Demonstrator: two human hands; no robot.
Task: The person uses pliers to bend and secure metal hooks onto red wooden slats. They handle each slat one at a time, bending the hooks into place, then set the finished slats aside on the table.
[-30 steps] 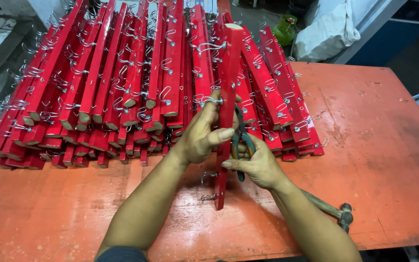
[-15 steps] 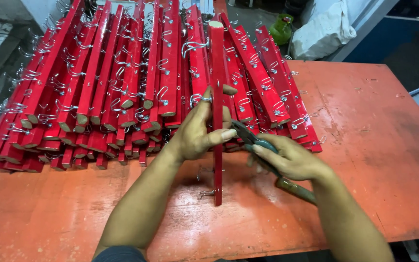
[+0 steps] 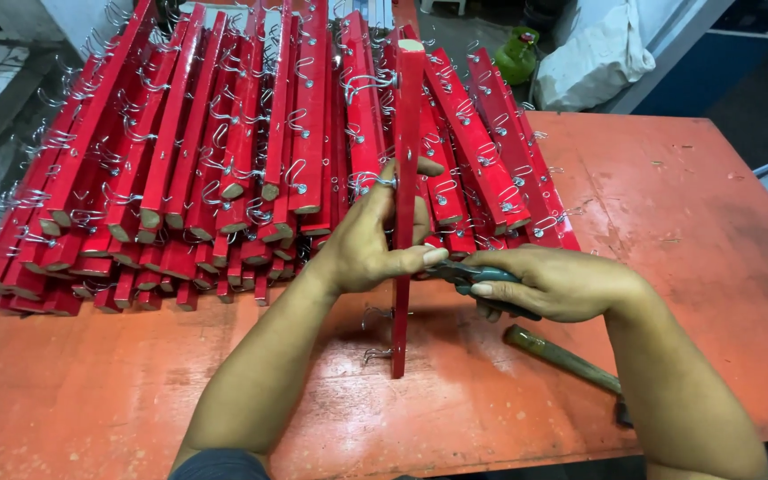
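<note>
My left hand (image 3: 371, 240) grips a long red wooden bar (image 3: 404, 116) with metal wire hooks on its side, holding it on edge with its near end resting on the orange table (image 3: 686, 231). My right hand (image 3: 555, 283) is closed on dark-handled pliers (image 3: 464, 272), whose jaws point left at the bar, just beside my left thumb. Two wire hooks stick out from the lower part of the bar near the table.
A big stack of the same red hooked bars (image 3: 180, 178) covers the table's back left. A hammer (image 3: 571, 360) lies on the table under my right forearm. A white sack (image 3: 593, 58) and a green bottle (image 3: 519, 55) sit beyond the far edge.
The bar now stands more upright on edge. My right hand has brought the pliers up and left against the bar, leaving the hammer lying on the table.
</note>
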